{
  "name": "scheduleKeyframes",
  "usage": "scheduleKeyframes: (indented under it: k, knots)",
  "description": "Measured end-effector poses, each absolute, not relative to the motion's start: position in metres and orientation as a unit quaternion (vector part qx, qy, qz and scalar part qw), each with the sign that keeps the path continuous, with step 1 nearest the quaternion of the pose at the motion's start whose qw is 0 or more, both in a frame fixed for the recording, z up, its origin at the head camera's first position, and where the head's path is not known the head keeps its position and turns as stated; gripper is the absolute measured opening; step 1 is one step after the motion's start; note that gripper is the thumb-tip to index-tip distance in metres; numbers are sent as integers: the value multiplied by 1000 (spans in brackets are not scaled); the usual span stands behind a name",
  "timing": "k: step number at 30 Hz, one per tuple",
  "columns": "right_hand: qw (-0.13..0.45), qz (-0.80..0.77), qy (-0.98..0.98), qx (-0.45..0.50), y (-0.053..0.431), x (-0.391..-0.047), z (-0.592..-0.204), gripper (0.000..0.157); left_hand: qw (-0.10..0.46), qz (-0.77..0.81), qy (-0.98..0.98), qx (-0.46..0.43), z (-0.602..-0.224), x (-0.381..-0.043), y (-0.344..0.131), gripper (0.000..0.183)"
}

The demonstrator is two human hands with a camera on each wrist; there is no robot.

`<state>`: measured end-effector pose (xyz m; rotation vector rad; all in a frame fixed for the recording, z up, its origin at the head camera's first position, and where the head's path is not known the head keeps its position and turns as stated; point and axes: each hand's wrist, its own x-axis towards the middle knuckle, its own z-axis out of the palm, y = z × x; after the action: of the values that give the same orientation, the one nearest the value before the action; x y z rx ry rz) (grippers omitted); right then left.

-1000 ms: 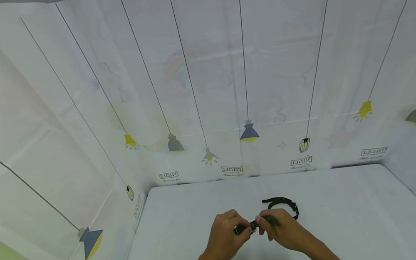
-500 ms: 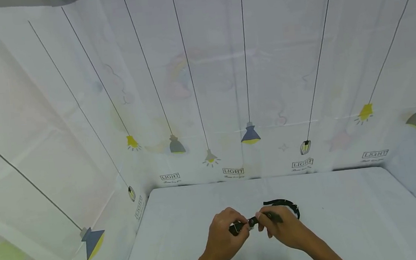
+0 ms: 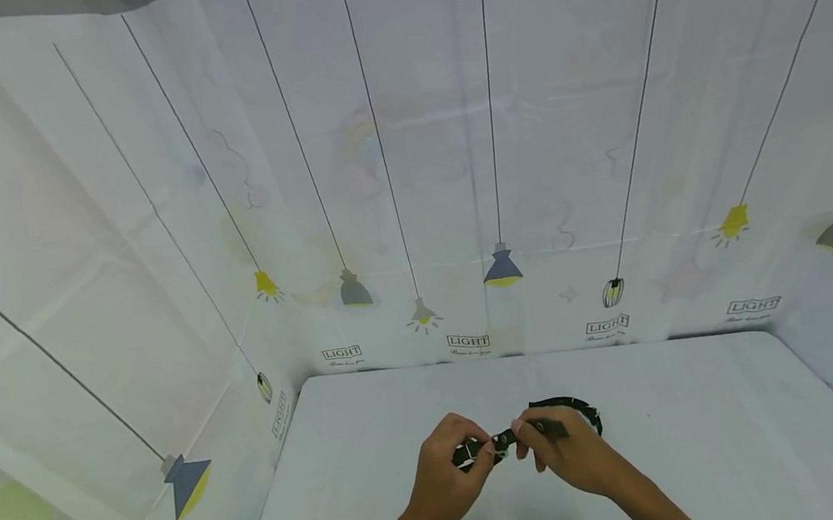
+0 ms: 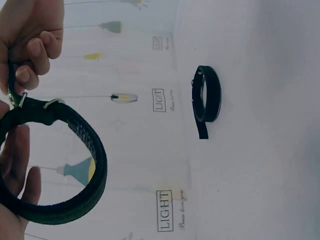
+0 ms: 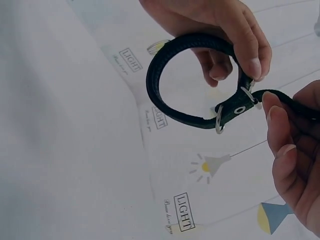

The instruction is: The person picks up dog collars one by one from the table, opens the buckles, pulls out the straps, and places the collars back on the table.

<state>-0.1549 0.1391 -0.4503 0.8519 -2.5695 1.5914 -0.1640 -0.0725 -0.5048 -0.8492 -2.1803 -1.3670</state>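
Both hands work on a dark dog collar held up in front of the body and bent into a loop (image 5: 154, 82). My left hand (image 3: 447, 462) pinches it beside the metal buckle (image 5: 248, 94). The strap's tail passes through the buckle, and my right hand (image 3: 565, 453) pinches that tail between thumb and fingers. A silver D-ring (image 5: 220, 119) and a metal eyelet (image 5: 240, 109) show on the band. In the left wrist view, the loop (image 4: 100, 172) hangs wide, with my right hand (image 4: 35, 40) above it.
A second dark collar (image 4: 213, 95) lies coiled on the white table (image 3: 703, 425), its strap end sticking out; in the head view my right hand partly covers it. Behind the table hangs a pale cloth (image 3: 423, 167) printed with lamps.
The held collar has shifted slightly left with my left hand, and more of its loop shows. My right hand keeps its pinch on the tail. The second collar stays put.
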Motion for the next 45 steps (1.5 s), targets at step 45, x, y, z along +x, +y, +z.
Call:
scheduleKeyframes:
  k: [45]
  knots:
    - [-157, 589, -756, 237, 141, -173, -508, 33, -7, -593, -761, -264, -494, -173, -89, 10]
